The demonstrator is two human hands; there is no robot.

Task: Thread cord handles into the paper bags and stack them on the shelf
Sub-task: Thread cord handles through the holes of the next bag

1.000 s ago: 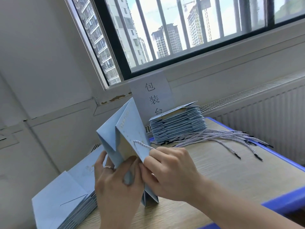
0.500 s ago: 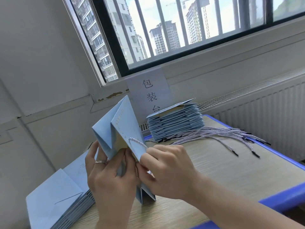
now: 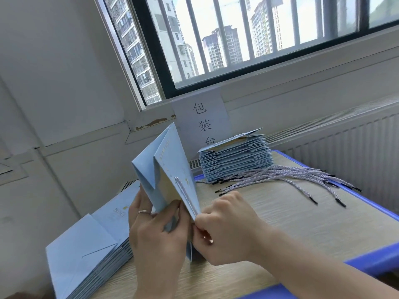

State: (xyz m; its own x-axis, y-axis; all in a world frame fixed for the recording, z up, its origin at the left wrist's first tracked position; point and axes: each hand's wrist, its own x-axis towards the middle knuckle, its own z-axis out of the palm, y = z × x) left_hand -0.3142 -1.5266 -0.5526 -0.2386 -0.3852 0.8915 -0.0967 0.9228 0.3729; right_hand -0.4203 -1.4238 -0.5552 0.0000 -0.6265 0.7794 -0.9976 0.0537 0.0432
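Since a second ago the white twisted cord point(image 3: 183, 194) has been drawn in. Its slack loop now lies flat against the pale blue paper bag point(image 3: 170, 169), and the right hand point(image 3: 226, 229) has sunk to the bag's lower edge. I judge this end is nearly seated, so the handle is close to done.

The bag stands tilted at the view's centre, above the wooden desk point(image 3: 302, 223). The left hand point(image 3: 155, 234) wraps its grip round the bag's base, while the right hand's grip pinches the cord at the panel's edge. The bag's folds gape, and nothing shows inside.

At one o'clock lies a stack of folded blue bags point(image 3: 235, 160), the top one seemingly corded. Loose cords point(image 3: 280, 178) fan out at two o'clock. At seven o'clock sits a flat blue pile point(image 3: 86, 255) with no cords visible. No shelf is in view.
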